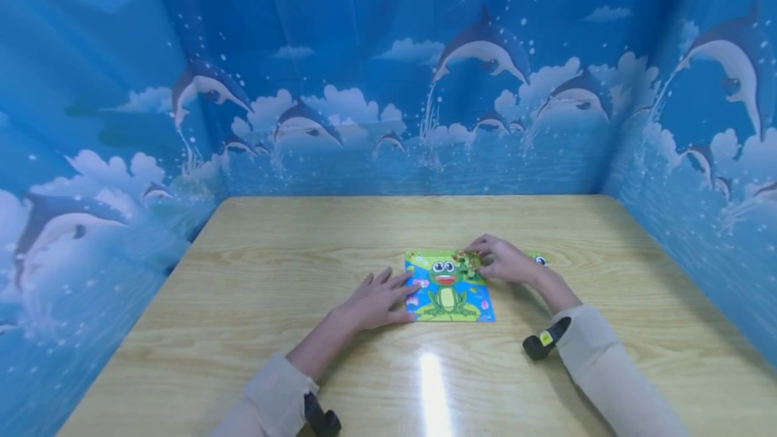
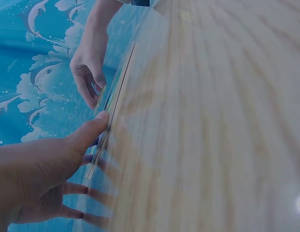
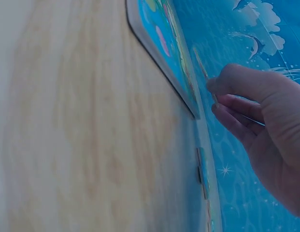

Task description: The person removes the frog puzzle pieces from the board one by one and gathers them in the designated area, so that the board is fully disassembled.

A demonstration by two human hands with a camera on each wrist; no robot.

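A frog picture puzzle board lies flat on the table, with blue and green around a smiling green frog. My left hand is spread along its left side, fingers straight, and the fingertips reach over the edge. In the left wrist view the thumb of my left hand is at the board's near edge. Over the board's upper right corner, my right hand pinches a thin green puzzle piece. The right wrist view shows this puzzle piece edge-on, tilted between thumb and fingers of my right hand.
Behind my right hand, to the right of the board, lies a green puzzle piece with a frog's eye. The wood-grain table is bordered at the back and sides by a blue dolphin-print curtain. A light glare shows on the tabletop's front.
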